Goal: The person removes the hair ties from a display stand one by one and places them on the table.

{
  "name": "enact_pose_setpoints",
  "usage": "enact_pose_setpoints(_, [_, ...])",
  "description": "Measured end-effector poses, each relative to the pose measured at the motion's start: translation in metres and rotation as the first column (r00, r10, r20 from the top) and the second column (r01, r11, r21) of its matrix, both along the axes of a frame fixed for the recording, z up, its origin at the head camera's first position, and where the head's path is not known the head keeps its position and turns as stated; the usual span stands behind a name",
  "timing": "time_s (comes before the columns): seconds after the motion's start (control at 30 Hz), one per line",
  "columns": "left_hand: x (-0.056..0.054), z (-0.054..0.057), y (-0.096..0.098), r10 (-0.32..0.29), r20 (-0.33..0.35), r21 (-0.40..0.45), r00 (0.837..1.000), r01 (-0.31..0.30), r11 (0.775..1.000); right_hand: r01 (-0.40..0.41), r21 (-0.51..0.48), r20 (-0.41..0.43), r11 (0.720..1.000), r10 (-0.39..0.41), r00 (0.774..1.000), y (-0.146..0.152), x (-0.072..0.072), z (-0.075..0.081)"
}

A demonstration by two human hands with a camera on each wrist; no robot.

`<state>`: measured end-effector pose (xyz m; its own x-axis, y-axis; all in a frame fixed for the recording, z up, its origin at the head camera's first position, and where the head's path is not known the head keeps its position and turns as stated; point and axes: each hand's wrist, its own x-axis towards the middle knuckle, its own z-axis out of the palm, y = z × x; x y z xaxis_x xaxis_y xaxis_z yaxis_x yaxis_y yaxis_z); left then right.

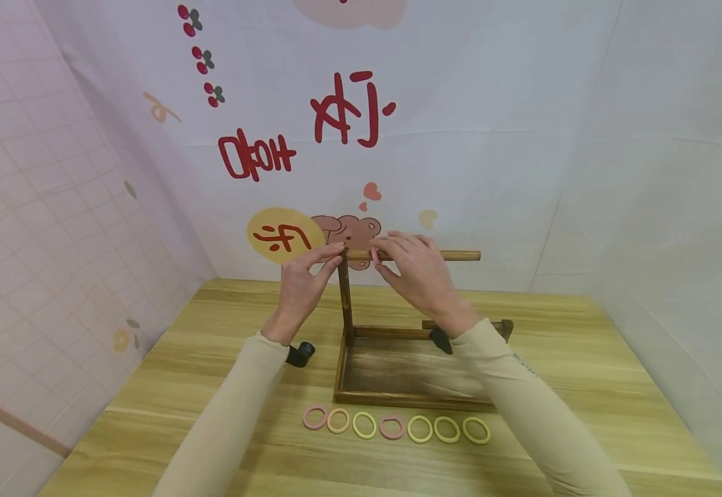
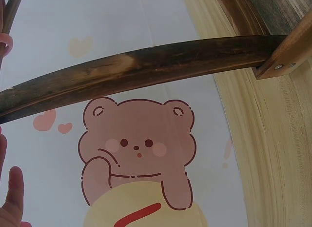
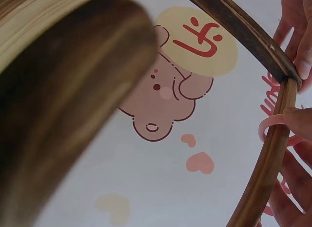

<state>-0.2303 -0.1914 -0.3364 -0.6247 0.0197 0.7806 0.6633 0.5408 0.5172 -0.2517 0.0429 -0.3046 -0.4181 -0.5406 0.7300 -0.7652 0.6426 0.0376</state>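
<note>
A wooden stand has an upright post (image 1: pixel 345 297) and a horizontal bar (image 1: pixel 460 255) running right from its top. My left hand (image 1: pixel 301 283) pinches the corner where post and bar meet. A pink ring (image 3: pixel 273 123) encircles the bar a short way from that corner. My right hand (image 1: pixel 417 273) pinches this ring, thumb on one side and fingers on the other, as the right wrist view shows. The left wrist view catches the same pink ring (image 2: pixel 6 42) at its edge, with fingertips (image 2: pixel 15 183) of my left hand lower down.
Several pink, orange and yellow rings (image 1: pixel 420 429) lie in a row before the stand's tray-like base (image 1: pixel 398 398). A shorter wooden piece (image 1: pixel 506 328) rises at the base's right, partly behind my right forearm. A printed cloth wall (image 1: pixel 491 179) stands behind the table (image 1: pixel 212 345).
</note>
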Motion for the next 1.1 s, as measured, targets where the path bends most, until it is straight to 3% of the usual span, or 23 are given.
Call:
enact_pose_setpoints(0.27, [-0.001,-0.001,0.0,0.001,-0.007,-0.001,1.0,-0.001,1.0,0.007,-0.003,0.037,1.0,-0.007,0.999,0.007,-0.001,0.0])
enact_pose_setpoints(1.1, [-0.001,-0.001,0.001,0.001,-0.011,-0.003,1.0,-0.001,1.0,-0.006,-0.029,0.003,1.0,0.006,1.0,0.026,-0.004,-0.005])
